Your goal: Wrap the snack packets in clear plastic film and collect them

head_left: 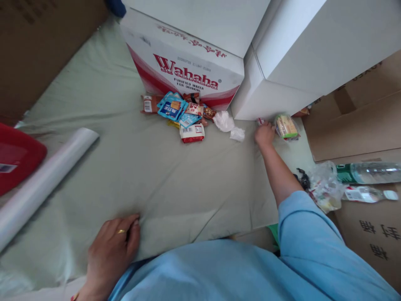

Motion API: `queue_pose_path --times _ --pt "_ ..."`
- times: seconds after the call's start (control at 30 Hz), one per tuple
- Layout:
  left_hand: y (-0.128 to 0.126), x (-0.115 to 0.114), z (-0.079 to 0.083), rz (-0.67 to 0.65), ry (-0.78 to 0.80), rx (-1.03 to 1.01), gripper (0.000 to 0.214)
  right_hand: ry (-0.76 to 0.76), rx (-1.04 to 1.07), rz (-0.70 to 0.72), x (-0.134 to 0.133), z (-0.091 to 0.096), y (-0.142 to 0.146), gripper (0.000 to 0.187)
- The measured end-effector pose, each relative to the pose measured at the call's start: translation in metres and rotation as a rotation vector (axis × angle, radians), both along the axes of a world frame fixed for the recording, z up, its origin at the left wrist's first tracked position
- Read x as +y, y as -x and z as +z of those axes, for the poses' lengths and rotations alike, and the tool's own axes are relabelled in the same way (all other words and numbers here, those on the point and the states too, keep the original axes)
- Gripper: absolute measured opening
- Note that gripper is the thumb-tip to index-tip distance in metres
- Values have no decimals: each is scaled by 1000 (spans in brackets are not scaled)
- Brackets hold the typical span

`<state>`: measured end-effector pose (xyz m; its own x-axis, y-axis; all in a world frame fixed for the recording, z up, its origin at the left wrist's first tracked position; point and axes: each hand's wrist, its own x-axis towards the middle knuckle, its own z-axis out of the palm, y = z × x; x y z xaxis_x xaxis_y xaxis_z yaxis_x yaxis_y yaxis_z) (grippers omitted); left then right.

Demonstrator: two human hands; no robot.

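Observation:
My right hand (265, 134) is stretched out to the far right of the cloth-covered table (200, 179). Its closed fingers are at a small red-and-white packet (260, 121), partly hidden by the hand. Just right of it lies a clear-wrapped snack with a green edge (286, 126). My left hand (114, 238), a ring on one finger, rests at the near edge with its fingers curled and nothing visible in them. In front of the carton, a pile of snack packets includes a blue pouch (171, 108) and a red-and-white pack (192, 133). Crumpled white plastic (224, 121) lies beside the pile.
A white Wahaha water carton (188, 67) and white boxes (282, 88) stand at the back. On the left are a white roll (46, 184) and a red container (19, 159). Plastic bottles (369, 172), a clear bag (326, 186) and brown cartons (357, 113) are at the right.

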<state>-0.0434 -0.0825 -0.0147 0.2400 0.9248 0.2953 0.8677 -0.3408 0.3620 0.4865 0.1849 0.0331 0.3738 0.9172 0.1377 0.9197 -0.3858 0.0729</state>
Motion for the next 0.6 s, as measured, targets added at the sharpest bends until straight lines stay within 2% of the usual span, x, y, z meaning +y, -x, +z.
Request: queue_pose_path --times 0.1,0.23,0.4,0.6 --pt "1 0 0 -8 -5 11 19 -152 92 -126 4 -9 1 34" --pt "2 0 -1 -3 -2 8 19 -318 219 -146 5 -15 -3 31" --pt "2 1 0 -33 -3 -33 17 -395 371 -303 8 -22 -17 32" --pt "2 0 0 -41 -37 6 18 -388 450 -351 12 -28 -24 31"
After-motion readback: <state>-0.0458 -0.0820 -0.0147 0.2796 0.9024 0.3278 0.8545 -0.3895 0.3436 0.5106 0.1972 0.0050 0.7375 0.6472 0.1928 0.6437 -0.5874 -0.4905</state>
